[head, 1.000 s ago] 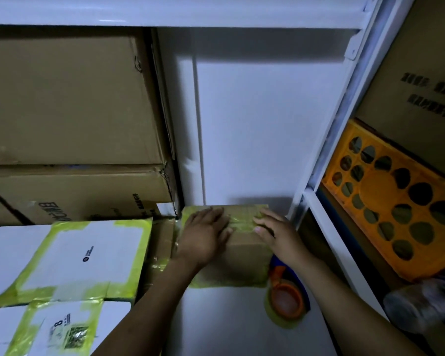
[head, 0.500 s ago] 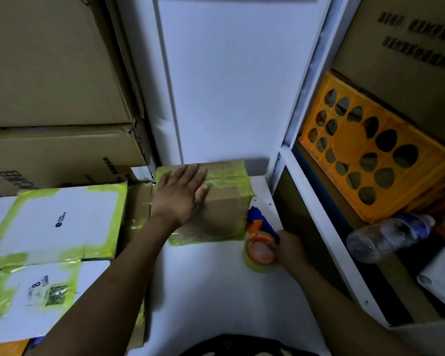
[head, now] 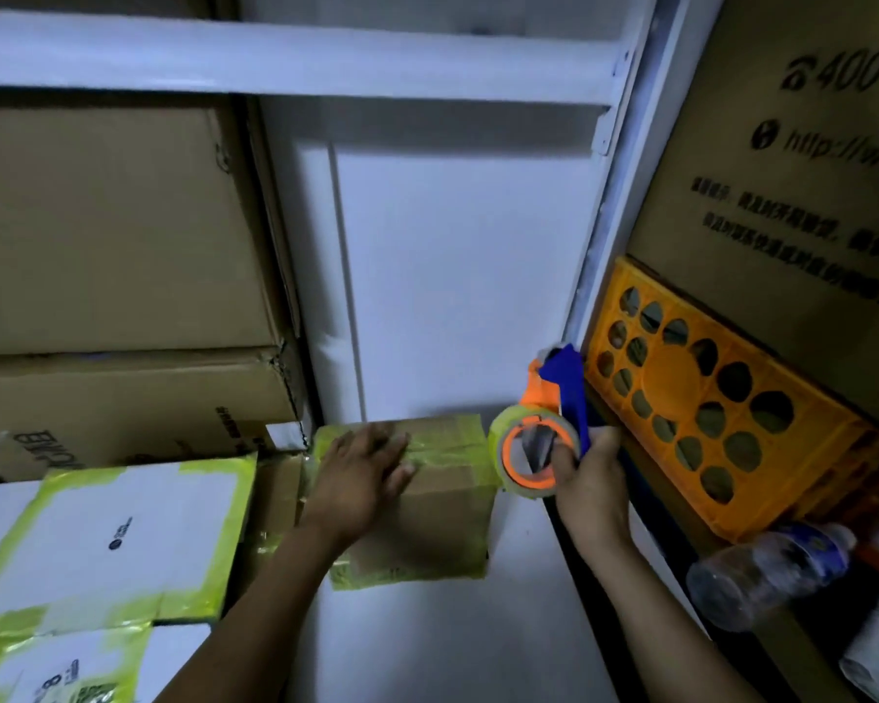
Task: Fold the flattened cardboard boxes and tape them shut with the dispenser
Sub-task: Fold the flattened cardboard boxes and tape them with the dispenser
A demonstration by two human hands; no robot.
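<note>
A small brown cardboard box (head: 437, 530) with yellow-green tape along its edges sits on the white shelf (head: 452, 641), against the back wall. My left hand (head: 361, 474) lies flat on the box's top, fingers spread. To the right of the box, my right hand (head: 587, 479) grips the orange and blue tape dispenser (head: 544, 433), lifted off the shelf, its yellow-green roll facing me and close to the box's upper right corner.
Large brown cartons (head: 113, 276) are stacked at the left. White parcels with yellow-green tape (head: 118, 540) lie at the lower left. Beyond the shelf post (head: 610, 246) at the right stand an orange crate (head: 721, 403), a printed carton (head: 803, 159) and a plastic bottle (head: 767, 565).
My right hand left the box, took the dispenser from the shelf and raised it beside the box. My left hand stayed flat on the box top.
</note>
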